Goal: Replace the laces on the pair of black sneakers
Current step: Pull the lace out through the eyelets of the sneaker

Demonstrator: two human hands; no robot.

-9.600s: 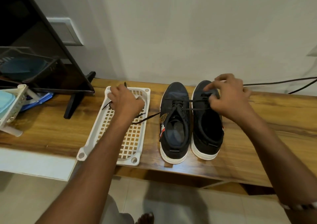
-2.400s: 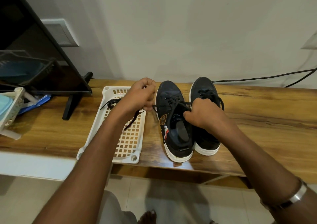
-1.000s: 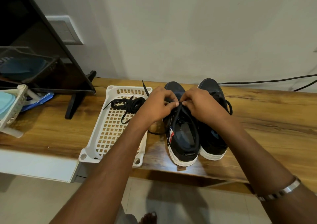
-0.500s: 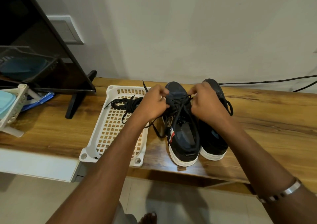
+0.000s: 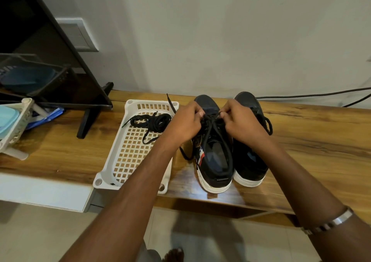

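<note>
Two black sneakers with white soles stand side by side on the wooden bench, toes toward the wall. The left sneaker (image 5: 214,161) has a black lace (image 5: 218,133) running through its eyelets. My left hand (image 5: 185,124) and my right hand (image 5: 240,124) meet over its tongue, each pinching a part of that lace. One loose end (image 5: 185,155) hangs over the sneaker's left side. The right sneaker (image 5: 251,161) is laced, with a bow (image 5: 268,124) showing beside my right hand. A coiled black lace (image 5: 150,122) lies in the white basket (image 5: 128,161).
The white lattice basket sits left of the sneakers. A dark TV (image 5: 50,65) on a black stand foot (image 5: 90,117) stands at the far left, with a pale plastic rack (image 5: 14,129) beside it. Black cables (image 5: 311,95) run along the wall at the right. The bench edge (image 5: 220,203) is close below.
Half a second ago my hands were apart, pulling the lace ends outward over the left sneaker. They have now drawn together at the lace's middle. The coiled lace stays in the basket.
</note>
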